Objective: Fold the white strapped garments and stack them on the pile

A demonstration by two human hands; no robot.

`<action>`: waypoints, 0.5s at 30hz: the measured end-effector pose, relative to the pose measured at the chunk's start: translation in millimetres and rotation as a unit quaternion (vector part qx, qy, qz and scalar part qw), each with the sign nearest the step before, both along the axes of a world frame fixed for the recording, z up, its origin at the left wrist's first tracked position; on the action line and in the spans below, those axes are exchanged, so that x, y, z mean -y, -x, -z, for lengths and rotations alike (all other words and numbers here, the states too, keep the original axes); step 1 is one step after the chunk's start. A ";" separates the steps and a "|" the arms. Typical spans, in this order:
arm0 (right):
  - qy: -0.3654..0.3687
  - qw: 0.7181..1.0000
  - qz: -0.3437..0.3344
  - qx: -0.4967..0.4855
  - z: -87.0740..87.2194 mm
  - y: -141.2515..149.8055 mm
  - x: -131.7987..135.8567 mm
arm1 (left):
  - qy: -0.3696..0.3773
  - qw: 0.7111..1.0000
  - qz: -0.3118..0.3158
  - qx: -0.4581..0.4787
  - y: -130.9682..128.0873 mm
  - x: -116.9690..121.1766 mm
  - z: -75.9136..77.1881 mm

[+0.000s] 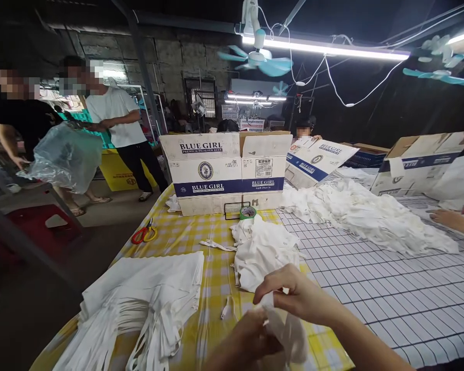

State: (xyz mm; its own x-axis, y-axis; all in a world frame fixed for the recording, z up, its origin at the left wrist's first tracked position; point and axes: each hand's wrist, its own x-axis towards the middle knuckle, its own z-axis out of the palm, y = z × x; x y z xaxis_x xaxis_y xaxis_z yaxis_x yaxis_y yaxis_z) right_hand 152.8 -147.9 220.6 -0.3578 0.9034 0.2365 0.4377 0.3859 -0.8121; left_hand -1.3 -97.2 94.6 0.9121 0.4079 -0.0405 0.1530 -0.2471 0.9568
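Note:
A piece of thin white cloth (292,335) is pinched between the fingers and thumb of my right hand (296,293). My left hand (251,332), lower and partly blurred, grips the same cloth just left of it. Beyond my hands lies a crumpled pile of white cloth (265,252) on the yellow checked tablecloth (216,268). To the left, a neat stack of white cloth pieces (150,278) lies flat, long straps trailing toward me. A small white strip (225,308) rests between the stack and my left hand.
Red-and-yellow-handled scissors (145,234) lie near the table's left edge. A roll of green tape (248,212) sits before an upright cardboard box (209,175). A long white cloth heap (367,211) covers the right side, near another person's hands (454,219). Two people stand at left with a plastic bag (67,154).

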 end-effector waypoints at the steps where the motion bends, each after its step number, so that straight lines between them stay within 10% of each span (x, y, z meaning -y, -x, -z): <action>1: 0.024 0.999 -0.015 0.023 8.6 -5.0 -4.2 | 0.020 1.000 0.006 -0.016 0.0 3.1 7.5; 5: 0.099 0.980 -0.036 0.169 48.4 -48.0 -37.4 | -0.026 0.991 -0.103 -0.086 15.1 -15.3 30.7; 8: 0.085 0.949 0.100 0.288 73.1 -72.3 -78.6 | -0.112 0.963 -0.210 -0.128 31.8 -46.5 37.0; 15: 0.013 0.908 0.172 0.381 112.3 -39.4 -198.0 | -0.170 0.929 -0.231 -0.234 29.2 -72.7 72.1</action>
